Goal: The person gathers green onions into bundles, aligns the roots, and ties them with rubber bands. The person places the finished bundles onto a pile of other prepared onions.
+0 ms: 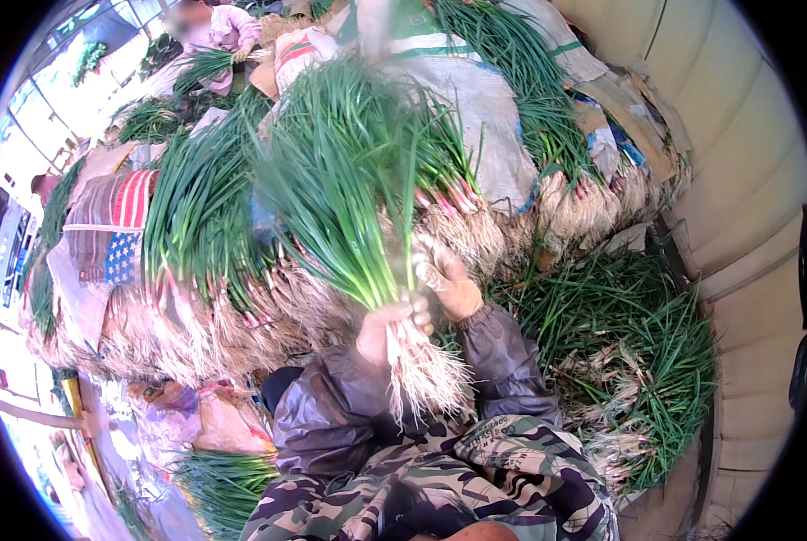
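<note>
My left hand (388, 331) is closed around the pale stems of a bunch of green onions (356, 230). Its long green leaves fan up and to the left, while the stringy roots (427, 385) hang below my fist. Just right of the bunch is my right hand (452, 280), fingers bent, its fingertips beside a single upright green leaf (411, 196). Whether they pinch that leaf cannot be made out. Dark waterproof sleeves cover both forearms. A blurred streak crosses the top middle of the view.
Green onions lie stacked, roots towards me, in a long pile (200, 223) ahead, partly under woven sacks (457, 101). Loose leaves and roots form a heap (619, 338) at my right, against a curved pale wall (748, 203). Another person (231, 30) handles onions at the far left.
</note>
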Tool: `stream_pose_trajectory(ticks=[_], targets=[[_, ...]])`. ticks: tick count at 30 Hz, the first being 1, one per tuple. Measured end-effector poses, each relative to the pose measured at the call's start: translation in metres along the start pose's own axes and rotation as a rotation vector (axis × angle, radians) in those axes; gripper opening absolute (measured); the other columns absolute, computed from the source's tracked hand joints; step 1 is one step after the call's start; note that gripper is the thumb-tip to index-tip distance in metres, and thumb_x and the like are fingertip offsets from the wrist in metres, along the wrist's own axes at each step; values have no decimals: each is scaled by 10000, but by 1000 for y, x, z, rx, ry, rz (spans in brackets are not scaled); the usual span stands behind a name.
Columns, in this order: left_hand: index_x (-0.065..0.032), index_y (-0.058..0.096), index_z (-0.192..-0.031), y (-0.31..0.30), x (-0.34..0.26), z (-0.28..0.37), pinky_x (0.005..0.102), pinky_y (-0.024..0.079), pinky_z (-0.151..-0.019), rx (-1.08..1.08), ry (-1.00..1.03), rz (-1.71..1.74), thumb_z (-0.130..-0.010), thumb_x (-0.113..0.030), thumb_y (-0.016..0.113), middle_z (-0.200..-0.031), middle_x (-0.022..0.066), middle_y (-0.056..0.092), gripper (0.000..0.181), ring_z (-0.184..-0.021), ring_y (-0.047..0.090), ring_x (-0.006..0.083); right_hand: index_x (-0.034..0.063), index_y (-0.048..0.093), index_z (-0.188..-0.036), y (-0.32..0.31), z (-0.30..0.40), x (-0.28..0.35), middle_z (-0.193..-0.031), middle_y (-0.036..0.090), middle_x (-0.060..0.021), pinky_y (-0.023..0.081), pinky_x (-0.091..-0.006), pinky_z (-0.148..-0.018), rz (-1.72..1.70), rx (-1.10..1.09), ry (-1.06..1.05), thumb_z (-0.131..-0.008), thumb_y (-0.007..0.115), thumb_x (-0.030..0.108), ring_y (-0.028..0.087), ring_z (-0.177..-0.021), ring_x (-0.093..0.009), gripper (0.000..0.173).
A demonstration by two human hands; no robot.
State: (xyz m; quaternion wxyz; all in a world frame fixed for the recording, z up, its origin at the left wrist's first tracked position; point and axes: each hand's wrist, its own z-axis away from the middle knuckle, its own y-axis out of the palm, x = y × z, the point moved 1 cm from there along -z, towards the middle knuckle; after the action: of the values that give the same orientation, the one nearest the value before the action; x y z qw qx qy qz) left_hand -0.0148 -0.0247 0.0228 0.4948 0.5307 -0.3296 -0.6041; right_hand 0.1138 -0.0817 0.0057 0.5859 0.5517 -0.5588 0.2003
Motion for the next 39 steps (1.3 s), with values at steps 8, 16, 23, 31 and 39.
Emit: stream_pose_trajectory(ticks=[8, 16, 23, 31, 39], targets=[[23, 541, -933, -11, -1, -3, 336, 490, -706, -110, -44, -133, -735, -52, 588, -843, 77, 571, 217, -759, 560, 190, 63, 561, -867, -1, 27, 20, -749, 555, -59, 465, -270, -562, 612, -42, -141, -790, 569, 56, 550, -626, -176, 78], [-57, 457, -998, 16, -38, 22, 257, 444, -405, 711, 244, -216, -766, -75, 564, -651, 21, 510, 256, -507, 509, 136, 55, 565, -849, -114, 79, -1, -839, 574, -162, 458, -435, -642, 1480, -762, -13, -832, 510, 205, 567, -733, -341, 160], [0, 577, -959, 20, -40, 10, 261, 487, -472, 299, 468, -105, -767, -56, 530, -710, 56, 561, 206, -567, 526, 141, 154, 587, -1110, -127, 117, -4, -1035, 600, -154, 472, -359, -792, 1453, -53, 700, -801, 520, 352, 596, -913, -305, 373], [13, 545, -929, -8, -30, -4, 312, 483, -637, -396, 309, 11, -705, -52, 578, -788, 84, 582, 235, -684, 550, 179, 64, 568, -1056, -45, -63, -2, -944, 609, -156, 456, -361, -754, 1416, -147, 191, -820, 561, 320, 585, -852, -310, 348], [35, 530, -983, 0, -30, -1, 356, 505, -632, -321, 346, 34, -712, -28, 554, -814, 114, 583, 279, -681, 552, 205, 63, 580, -936, -72, -55, -37, -674, 494, -12, 376, -284, -536, 624, -313, 206, -869, 518, 313, 452, -607, -114, 266]])
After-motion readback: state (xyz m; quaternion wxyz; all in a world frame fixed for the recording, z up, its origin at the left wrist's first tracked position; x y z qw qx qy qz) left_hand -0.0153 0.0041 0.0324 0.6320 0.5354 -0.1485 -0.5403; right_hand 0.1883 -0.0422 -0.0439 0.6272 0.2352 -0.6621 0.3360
